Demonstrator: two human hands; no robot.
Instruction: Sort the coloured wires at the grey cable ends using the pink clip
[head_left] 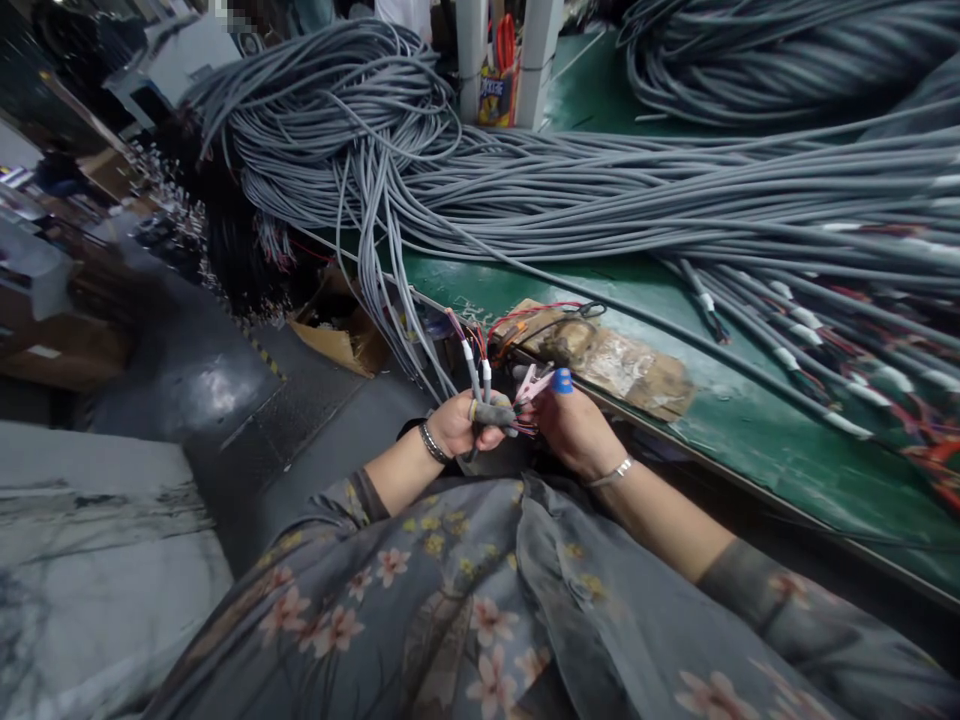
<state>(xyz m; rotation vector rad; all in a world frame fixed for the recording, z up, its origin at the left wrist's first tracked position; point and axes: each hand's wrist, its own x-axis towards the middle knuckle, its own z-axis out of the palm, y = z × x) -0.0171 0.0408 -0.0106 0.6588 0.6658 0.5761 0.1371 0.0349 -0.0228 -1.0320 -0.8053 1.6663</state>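
Note:
My left hand (454,428) is closed round grey cables (474,375) in front of my body. Their upper ends wear white sleeves (487,370), and thin coloured wires stick out beyond them. Grey covers sit on the fingertips of this hand. Close beside it, my right hand (581,435) is pinched, with blue tape (561,381) round the thumb. A pale pink clip-like piece (533,384) shows at its fingertips; its exact kind is unclear. Fine coloured wires (525,428) spread between the two hands, and the right fingers partly hide them.
Long grey cables (585,190) lie across the green table (622,285), heaped at the left. Stripped ends (806,320) fan out at the right. A taped cardboard piece (634,370) lies by the table edge. An open carton (337,335) stands below, left.

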